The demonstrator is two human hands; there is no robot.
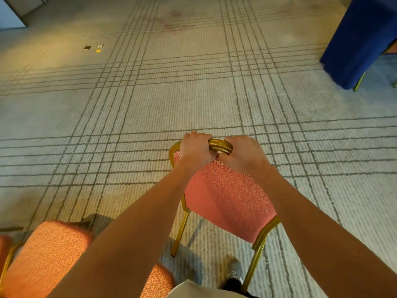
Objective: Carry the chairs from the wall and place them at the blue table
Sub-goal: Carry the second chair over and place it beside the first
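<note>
Gold-framed chair [227,194]: pink patterned upholstery, being held by its backrest at centre frame over the striped carpet [150,104], well apart from the table.
Left hand [196,150]: fingers curling round the backrest's top rail [221,145].
Right hand [242,154]: gripping the same rail, just beside the left.
Blue table [361,39]: cloth hanging down to the floor, upper right.
Spare chairs [47,254]: standing lower left.

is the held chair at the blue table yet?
No, the left hand and right hand grip the chair by its gold top rail over open carpet, apart from the blue table at upper right.
</note>
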